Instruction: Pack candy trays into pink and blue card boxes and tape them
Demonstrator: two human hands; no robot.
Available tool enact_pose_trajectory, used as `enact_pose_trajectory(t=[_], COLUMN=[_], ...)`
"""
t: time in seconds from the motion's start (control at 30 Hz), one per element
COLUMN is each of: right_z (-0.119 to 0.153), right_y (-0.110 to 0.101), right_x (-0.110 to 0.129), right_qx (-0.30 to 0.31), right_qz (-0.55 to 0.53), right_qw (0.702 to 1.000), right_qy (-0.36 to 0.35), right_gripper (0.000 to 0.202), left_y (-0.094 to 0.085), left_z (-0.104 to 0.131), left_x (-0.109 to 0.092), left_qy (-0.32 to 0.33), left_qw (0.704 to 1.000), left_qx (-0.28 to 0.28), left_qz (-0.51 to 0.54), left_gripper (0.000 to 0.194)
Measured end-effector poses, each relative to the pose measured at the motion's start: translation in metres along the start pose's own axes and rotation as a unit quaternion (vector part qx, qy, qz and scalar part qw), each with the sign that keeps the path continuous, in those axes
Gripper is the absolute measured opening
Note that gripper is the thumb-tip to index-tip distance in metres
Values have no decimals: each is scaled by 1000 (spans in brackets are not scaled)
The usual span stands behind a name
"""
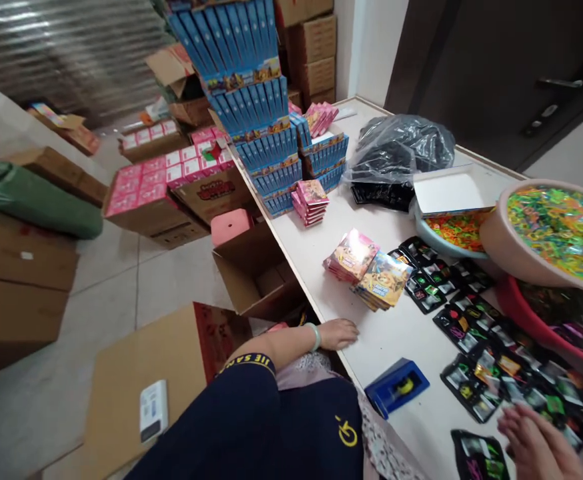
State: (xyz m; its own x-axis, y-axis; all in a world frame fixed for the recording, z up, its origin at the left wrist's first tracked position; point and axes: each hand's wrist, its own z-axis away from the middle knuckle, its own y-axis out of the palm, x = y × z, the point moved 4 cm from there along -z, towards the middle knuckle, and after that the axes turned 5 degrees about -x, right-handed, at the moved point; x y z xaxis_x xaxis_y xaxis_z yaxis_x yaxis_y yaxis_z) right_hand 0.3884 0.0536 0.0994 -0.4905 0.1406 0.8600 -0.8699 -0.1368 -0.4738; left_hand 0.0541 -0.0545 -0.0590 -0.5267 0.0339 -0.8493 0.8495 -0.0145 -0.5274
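My left hand (339,333) rests palm down on the white table's near edge, its fingers lying on the surface with nothing in them. Ahead of it are a stack of pink packs (352,255) and a stack of blue-and-yellow packs (384,279). My right hand (541,443) is at the lower right, blurred, over spread black packets (481,363) with colourful contents; whether its fingers hold anything is unclear. One black packet (479,457) lies just left of it. Between my hands sits an open blue box (396,388) with a small yellow-and-black item inside.
Tall tiers of blue boxes (251,110) stand at the table's far left. A beige basin (496,220) of colourful pieces, a red basin (516,300) and a black plastic bag (406,143) line the right side. An open carton (256,273) is beside the table.
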Motion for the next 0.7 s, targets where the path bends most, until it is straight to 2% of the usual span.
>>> enact_pose_trajectory(t=[0.03,0.1,0.17,0.23,0.3,0.37,0.5,0.6,0.67,0.7], right_z=[-9,-33,-60,-85,-107,-128,-166,-189,-200,-203], right_y=[6,33,71,116,162,203,261,290,306,312], right_x=[5,26,59,94,124,145,165,162,153,149], right_qx=[-4,59,140,179,194,199,214,244,282,291], right_qz=[-4,-2,0,8,48,106,240,310,318,299], right_qw=[1000,998,986,965,945,937,919,897,889,895], right_qy=[9,-11,-91,-191,-260,-268,-228,-199,-169,-156], right_gripper=[37,34,39,47,57,65,71,67,55,48], left_y=[-15,-57,-107,-151,-178,-185,-168,-158,-156,-155], left_z=[0,-2,-11,-30,-55,-77,-96,-97,-96,-95], left_x=[-2,-2,0,-1,-5,-10,-13,-7,-2,0], left_qy=[-34,-119,-193,-237,-268,-297,-338,-324,-308,-304], left_qw=[998,978,942,914,904,906,900,888,875,869], left_qx=[-50,-168,-276,-327,-325,-281,-185,-174,-185,-192], left_qz=[4,11,17,35,67,111,203,278,324,341], left_gripper=[21,32,40,42,52,59,45,32,27,26])
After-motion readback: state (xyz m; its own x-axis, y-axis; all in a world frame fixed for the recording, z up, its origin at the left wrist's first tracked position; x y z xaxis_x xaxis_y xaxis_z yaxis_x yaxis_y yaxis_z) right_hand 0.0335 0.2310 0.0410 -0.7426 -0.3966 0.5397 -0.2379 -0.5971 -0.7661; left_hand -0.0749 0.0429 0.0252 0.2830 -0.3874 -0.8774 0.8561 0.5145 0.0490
